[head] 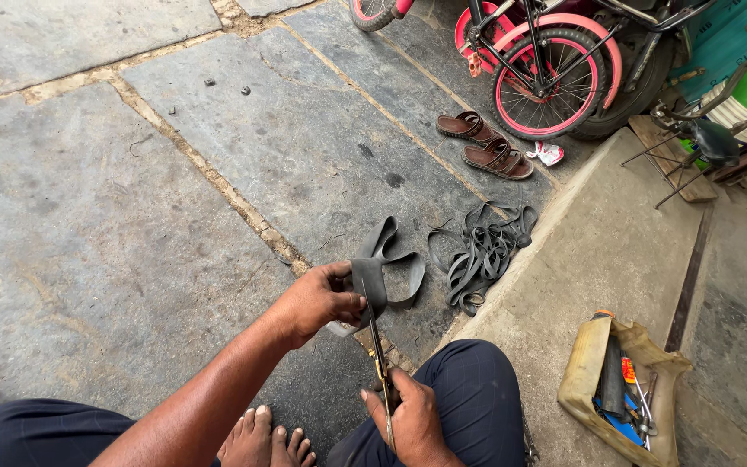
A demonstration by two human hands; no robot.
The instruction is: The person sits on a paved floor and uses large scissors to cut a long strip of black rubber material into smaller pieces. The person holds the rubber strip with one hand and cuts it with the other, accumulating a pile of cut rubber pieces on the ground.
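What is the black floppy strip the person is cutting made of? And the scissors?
The black strip looks like matte rubber: it bends and curls limply from the left hand. The scissors, in the right hand, seem metal: thin, stiff, dull blades with a yellowish tint near the handle.

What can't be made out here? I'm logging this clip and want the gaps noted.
All in the head view:
- Scissors: handles hidden inside the right hand.
- Rubber strip: the part under the left hand is covered by its fingers.
- Tool bag: contents too small and jumbled to identify.
- Pink bicycle: cut off by the top edge.
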